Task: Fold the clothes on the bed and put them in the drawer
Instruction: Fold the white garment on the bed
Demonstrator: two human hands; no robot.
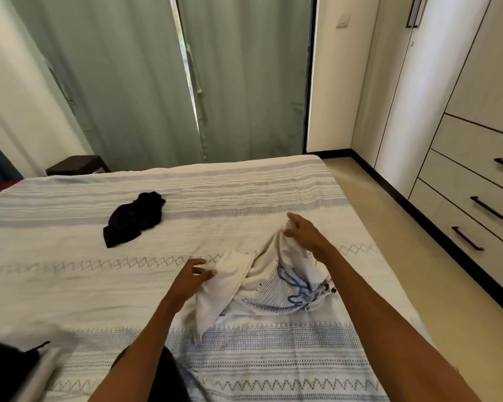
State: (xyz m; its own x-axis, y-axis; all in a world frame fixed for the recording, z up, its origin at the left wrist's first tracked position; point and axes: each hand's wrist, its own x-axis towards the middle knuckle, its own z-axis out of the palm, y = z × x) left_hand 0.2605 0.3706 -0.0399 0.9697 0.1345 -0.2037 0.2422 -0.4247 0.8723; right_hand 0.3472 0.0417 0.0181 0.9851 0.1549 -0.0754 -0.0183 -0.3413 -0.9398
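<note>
Across the lower two thirds of the view spreads the bed (70,285), its white cover banded with grey-blue stripes and rows of diamond and zigzag pattern. Behind it, from ten to one o'clock, hang pale green curtains (122,82) with a narrow bright gap between them. At two to four o'clock stands a white wardrobe (476,82), and low in it three drawers (459,204) with dark bar handles, all closed. A strip of beige floor (395,227) runs between bed and wardrobe. At nine o'clock, beyond the far edge of the bed, the corner of a dark wooden bedside table (76,163) shows. Just right of centre, toward five o'clock, a white garment (233,288) with a blue scrawled print lies crumpled on the cover, partly lifted. The right hand (305,233) pinches a raised bunch of its cloth at the top, fingers curled round the fabric; the left hand (192,277) grips the garment's left edge between thumb and fingers. At ten o'clock from the garment, well apart from it, a black garment (134,219) lies rumpled on a grey stripe. At seven o'clock, in the bottom corner, a dark blurred object (9,361) cannot be made out.
</note>
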